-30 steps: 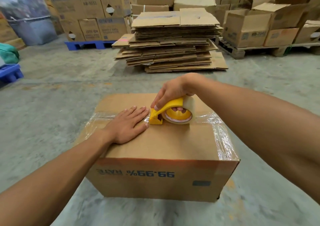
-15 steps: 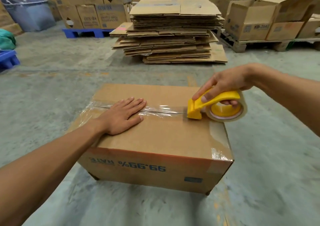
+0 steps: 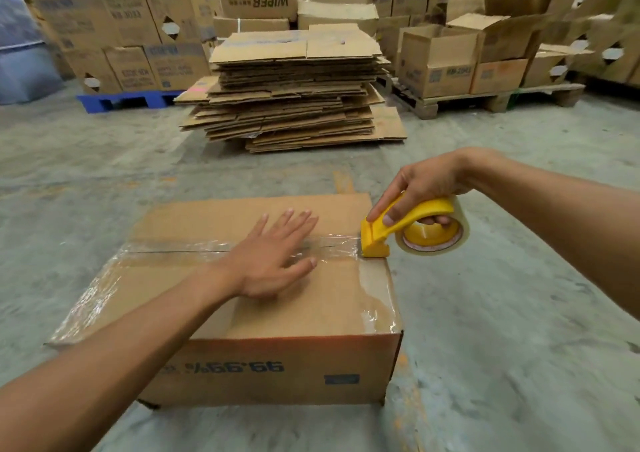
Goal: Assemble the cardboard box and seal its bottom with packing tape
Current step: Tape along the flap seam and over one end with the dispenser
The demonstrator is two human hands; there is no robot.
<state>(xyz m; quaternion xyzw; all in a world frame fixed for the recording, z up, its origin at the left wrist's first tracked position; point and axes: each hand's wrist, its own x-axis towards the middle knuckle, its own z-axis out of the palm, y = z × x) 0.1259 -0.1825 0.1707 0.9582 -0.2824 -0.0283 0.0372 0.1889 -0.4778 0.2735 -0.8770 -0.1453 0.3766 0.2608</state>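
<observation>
A brown cardboard box stands upside down on the concrete floor in front of me, its print reading inverted. Clear packing tape runs across the upward face along the flap seam, with older tape along the left and right edges. My left hand lies flat, fingers spread, on the tape near the middle of the box. My right hand grips a yellow tape dispenser holding a roll of clear tape. The dispenser's blade end sits at the box's right edge, where the tape strip ends.
A tall stack of flattened cardboard lies on the floor straight ahead. Behind it stand stacked boxes on a blue pallet at left and open boxes on a wooden pallet at right. Bare concrete floor surrounds the box.
My right hand has pulled the dispenser from the box's middle to its right edge, laying tape along the seam. My left hand has slid right along the tape.
</observation>
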